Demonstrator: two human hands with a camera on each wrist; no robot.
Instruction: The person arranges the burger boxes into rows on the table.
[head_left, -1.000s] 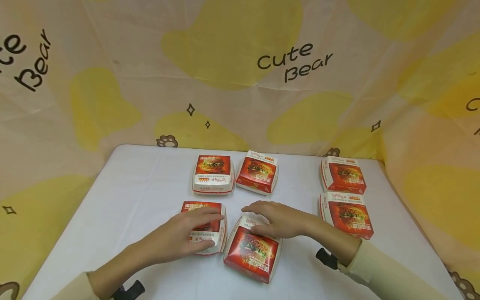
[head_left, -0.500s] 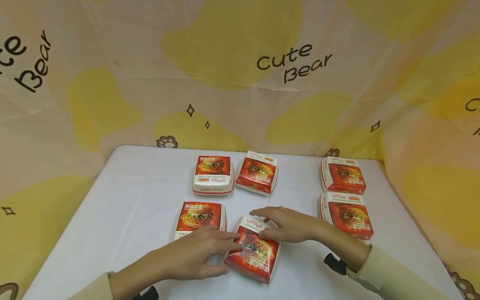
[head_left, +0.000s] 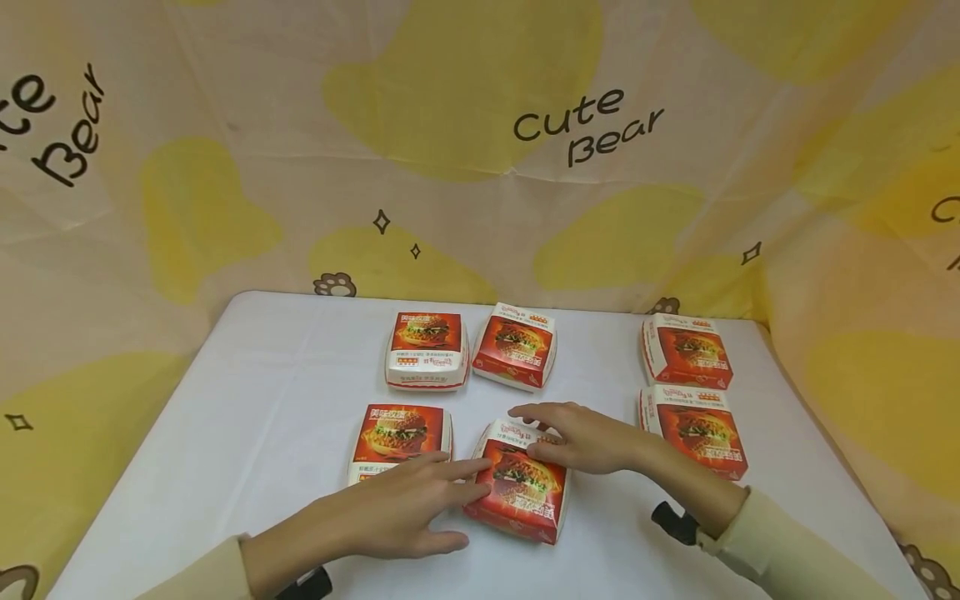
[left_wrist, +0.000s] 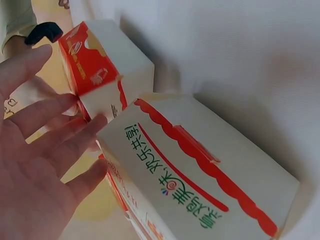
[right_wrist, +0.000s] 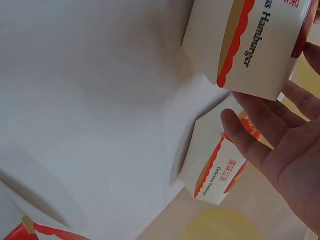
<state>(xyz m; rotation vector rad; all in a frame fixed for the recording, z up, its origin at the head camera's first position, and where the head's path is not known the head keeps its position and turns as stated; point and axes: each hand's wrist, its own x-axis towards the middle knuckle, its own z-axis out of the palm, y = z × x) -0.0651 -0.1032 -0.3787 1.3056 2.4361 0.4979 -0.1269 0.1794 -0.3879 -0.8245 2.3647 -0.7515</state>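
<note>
In the head view, a red and white hamburger box lies slightly turned on the table between my hands. My left hand reaches over the near-left hamburger box, covering its front, and its straight fingertips touch the left side of the turned box. On that box's upper right corner my right hand rests with relaxed fingers. The left wrist view shows spread fingers beside the turned box, behind the near-left box. Fingers reach along the turned box's edge in the right wrist view.
At the back stand two more boxes, a left one and a slightly angled one. To the right, two boxes line up one behind the other, near my right forearm. A patterned cloth hangs behind the white table.
My left hand has moved right from the near-left box to the turned box. The turned box has shifted slightly right and away from me. My right hand has moved a little right with it.
</note>
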